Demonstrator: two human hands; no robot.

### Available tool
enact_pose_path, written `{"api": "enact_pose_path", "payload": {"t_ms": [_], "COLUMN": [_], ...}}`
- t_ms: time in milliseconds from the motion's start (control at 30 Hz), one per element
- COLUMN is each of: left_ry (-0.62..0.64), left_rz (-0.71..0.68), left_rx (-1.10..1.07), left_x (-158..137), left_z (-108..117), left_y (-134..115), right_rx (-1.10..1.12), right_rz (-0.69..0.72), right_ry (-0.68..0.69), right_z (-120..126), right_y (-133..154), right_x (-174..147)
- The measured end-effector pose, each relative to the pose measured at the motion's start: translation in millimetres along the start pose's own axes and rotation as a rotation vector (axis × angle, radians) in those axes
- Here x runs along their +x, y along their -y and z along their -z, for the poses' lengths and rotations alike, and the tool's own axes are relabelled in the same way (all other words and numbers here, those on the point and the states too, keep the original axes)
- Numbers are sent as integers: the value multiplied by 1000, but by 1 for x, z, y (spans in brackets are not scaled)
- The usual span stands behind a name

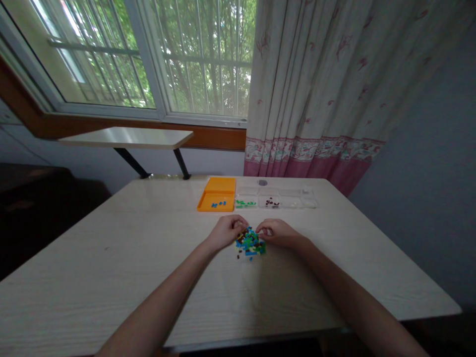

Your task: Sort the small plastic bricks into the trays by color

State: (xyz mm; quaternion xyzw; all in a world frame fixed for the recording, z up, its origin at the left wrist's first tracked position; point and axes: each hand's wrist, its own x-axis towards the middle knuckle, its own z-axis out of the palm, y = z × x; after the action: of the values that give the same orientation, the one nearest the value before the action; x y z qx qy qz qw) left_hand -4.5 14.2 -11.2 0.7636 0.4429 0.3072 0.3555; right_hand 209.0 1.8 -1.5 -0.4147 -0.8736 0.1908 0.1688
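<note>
A small heap of tiny building bricks (248, 241) in blue, green, brown and pale yellow lies on the table between my hands. My left hand (226, 231) rests at the heap's upper left, its fingers bent and drawn together over the edge. On the other side, my right hand (275, 232) reaches in with thumb and fingers pinched at the upper right of the bricks. Whatever sits between the fingertips is too small to make out. Behind the heap, an orange box (220, 184) lies opened flat with several blue bricks (218, 204) in it.
Right of the orange box stand clear plastic trays (294, 193). One compartment holds green bricks (245, 203), another dark brown bricks (272, 202); a few pale pieces show farther right. A raised shelf (130, 137) on black brackets occupies the back left. A curtain (297, 99) hangs behind the table (148, 258).
</note>
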Motion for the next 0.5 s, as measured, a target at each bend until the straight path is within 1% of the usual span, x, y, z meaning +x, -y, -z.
{"api": "enact_pose_path", "payload": {"t_ms": [133, 200, 333, 500], "left_ry": [46, 66, 71, 59], "left_rz": [-6, -16, -53, -45], "left_rx": [-18, -11, 19, 13], "left_x": [-2, -4, -6, -5], "left_z": [-1, -1, -3, -5], "left_y": [-4, -6, -11, -14], "right_rx": [23, 71, 240, 353], "right_rz": [5, -12, -61, -114], "right_ry": [-28, -83, -207, -232], "right_z": [-4, -7, -12, -16], "right_y": [-2, -2, 3, 7], "right_x": [2, 4, 7, 9]}}
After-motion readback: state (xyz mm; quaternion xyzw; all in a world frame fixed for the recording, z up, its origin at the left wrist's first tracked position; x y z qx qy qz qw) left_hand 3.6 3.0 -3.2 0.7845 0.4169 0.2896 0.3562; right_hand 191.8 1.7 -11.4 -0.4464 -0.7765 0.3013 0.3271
